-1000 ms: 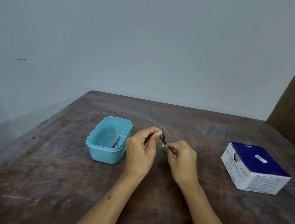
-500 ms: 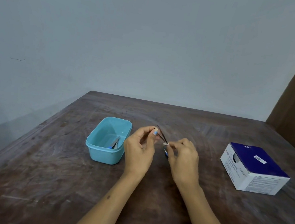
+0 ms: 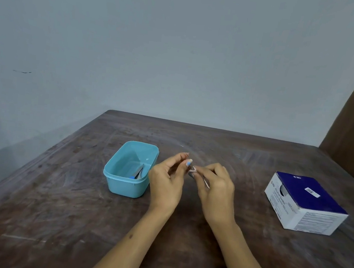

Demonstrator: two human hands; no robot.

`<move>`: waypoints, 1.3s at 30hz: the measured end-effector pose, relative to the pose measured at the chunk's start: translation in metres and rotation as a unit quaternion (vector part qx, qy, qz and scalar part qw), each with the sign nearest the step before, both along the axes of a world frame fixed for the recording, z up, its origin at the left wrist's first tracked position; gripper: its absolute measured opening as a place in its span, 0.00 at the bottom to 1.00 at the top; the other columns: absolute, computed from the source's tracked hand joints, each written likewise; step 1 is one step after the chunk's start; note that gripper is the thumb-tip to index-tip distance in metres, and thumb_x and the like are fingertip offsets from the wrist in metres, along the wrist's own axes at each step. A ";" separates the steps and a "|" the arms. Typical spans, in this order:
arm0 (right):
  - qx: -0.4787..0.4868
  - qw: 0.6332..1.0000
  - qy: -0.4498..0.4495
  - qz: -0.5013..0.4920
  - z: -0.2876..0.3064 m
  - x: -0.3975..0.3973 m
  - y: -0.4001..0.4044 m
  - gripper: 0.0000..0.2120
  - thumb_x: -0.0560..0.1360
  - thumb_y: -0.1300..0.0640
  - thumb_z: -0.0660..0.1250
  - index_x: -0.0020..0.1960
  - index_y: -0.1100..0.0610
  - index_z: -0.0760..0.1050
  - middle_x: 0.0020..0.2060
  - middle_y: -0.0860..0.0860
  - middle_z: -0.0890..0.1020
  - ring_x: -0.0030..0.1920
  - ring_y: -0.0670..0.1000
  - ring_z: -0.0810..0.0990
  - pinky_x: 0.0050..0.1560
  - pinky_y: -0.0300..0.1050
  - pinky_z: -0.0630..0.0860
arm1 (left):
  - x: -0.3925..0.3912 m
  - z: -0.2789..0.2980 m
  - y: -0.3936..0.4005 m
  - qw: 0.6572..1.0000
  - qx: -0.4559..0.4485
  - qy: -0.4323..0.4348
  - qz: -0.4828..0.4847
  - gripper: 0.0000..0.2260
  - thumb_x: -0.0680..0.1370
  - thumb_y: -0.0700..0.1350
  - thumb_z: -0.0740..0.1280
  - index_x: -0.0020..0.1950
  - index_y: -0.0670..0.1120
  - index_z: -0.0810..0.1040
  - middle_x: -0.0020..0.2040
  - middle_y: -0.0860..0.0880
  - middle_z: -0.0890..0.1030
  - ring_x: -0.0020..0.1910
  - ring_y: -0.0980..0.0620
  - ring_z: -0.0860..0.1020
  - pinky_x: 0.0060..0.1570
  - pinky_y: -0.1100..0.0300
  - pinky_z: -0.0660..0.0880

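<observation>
Above the table's middle, my left hand (image 3: pixel 166 183) pinches one end of a thin, tweezers-like metal tool (image 3: pixel 206 184) between thumb and fingers. My right hand (image 3: pixel 216 189) pinches a small white pad (image 3: pixel 192 169) around that tool, right beside my left thumb. My fingers hide most of the tool; only a pale sliver shows by my right palm. Both hands meet fingertip to fingertip.
A teal plastic tub (image 3: pixel 110 170) stands just left of my left hand, with another metal tool (image 3: pixel 139 171) with a blue end inside. A blue-and-white swab box (image 3: pixel 305 199) sits at the right. The worn wooden table (image 3: pixel 53 208) meets a pale wall behind.
The dark tip that stood up between my hands has dropped out of sight. The tool now slants down toward my right palm, and both hands have drawn slightly closer together.
</observation>
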State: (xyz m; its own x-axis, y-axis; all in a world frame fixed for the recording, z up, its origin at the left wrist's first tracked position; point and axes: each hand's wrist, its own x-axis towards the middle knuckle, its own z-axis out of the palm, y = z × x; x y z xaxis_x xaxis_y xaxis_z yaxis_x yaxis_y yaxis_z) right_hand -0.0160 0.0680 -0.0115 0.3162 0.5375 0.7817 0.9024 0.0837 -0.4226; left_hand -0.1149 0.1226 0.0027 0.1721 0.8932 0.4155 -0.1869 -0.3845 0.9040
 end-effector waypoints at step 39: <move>-0.096 0.935 0.301 0.159 0.006 0.008 -0.003 0.08 0.71 0.60 0.72 0.42 0.46 0.82 0.38 0.47 0.82 0.41 0.47 0.82 0.46 0.44 0.79 | 0.000 0.001 0.004 0.995 -0.019 0.078 -0.063 0.11 0.73 0.39 0.70 0.56 0.42 0.81 0.49 0.46 0.84 0.50 0.54 0.82 0.53 0.57 0.79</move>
